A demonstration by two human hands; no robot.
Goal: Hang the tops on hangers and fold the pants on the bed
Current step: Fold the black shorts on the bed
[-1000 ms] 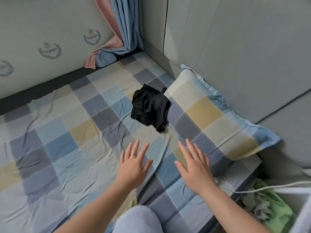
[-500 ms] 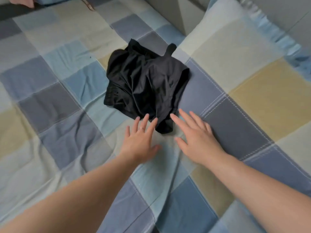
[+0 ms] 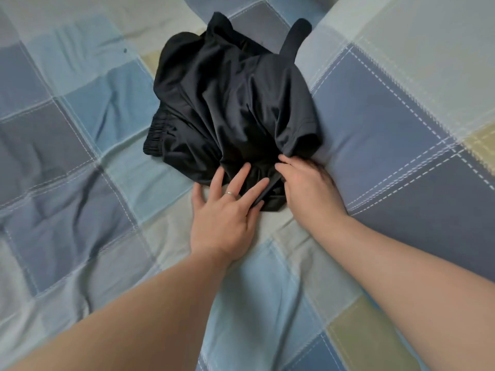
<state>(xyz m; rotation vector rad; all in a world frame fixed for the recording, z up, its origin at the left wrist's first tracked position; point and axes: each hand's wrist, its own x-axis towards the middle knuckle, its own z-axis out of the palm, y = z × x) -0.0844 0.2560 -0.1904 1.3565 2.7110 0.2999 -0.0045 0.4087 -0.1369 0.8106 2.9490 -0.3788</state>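
On the checked sheet [image 3: 80, 162], just beside the pillow [image 3: 401, 108] and touching its edge: one crumpled heap of black clothes [image 3: 230, 103]. At the heap's left side, a gathered elastic waistband [image 3: 156, 136], so probably pants or shorts somewhere in the pile. At the far side, a narrow black strip [image 3: 294, 36] poking up against the pillow, possibly a strap or a sleeve, too bunched to name. Impossible to count the pieces or to sort tops from pants.

Left hand [image 3: 222, 210]: laid flat on the near edge of the heap, fingers straight and spread, a ring [image 3: 229, 194] on one of them, gripping nothing, only touching cloth. Right hand [image 3: 308, 188]: at the near right corner, fingers curled down into the fabric, seemingly pinching a fold. Fingertips buried in the black cloth, so the grip judged rather than plainly seen.

As for progress: nothing hung, nothing folded, no hanger anywhere in view. Judged to be the very start, taking hold to pull the heap apart. Left to do: separating the pieces, spreading and folding the pants on the bed, finding hangers for the tops.
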